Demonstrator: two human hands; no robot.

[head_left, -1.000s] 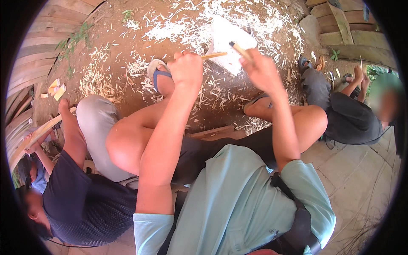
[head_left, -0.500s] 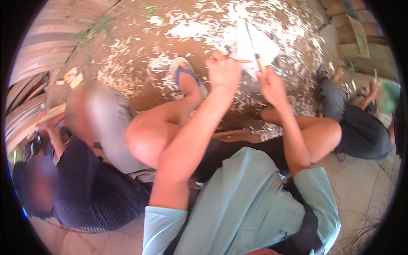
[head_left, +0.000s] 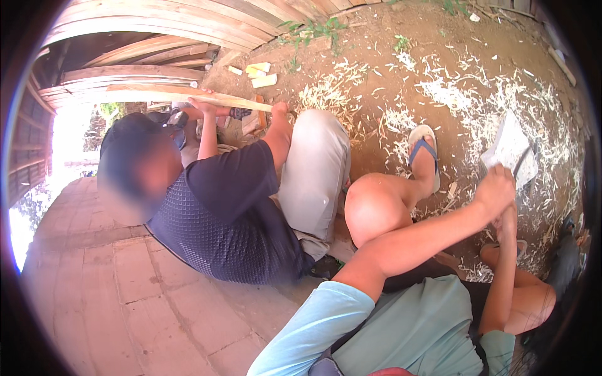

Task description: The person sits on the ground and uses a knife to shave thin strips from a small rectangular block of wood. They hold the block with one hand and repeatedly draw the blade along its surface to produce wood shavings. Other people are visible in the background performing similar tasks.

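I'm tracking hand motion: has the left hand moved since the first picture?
Yes: the left hand has moved closer to the white object on the ground.

The blade (head_left: 521,162) is dark, the sheet (head_left: 505,145) white, the shavings (head_left: 446,94) cream, the soil (head_left: 433,31) brown. The shirt (head_left: 414,332) is pale teal, the co-worker's top (head_left: 232,229) navy with a dimpled pattern.

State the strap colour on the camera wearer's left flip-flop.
The strap is blue; it shows best in the head view.
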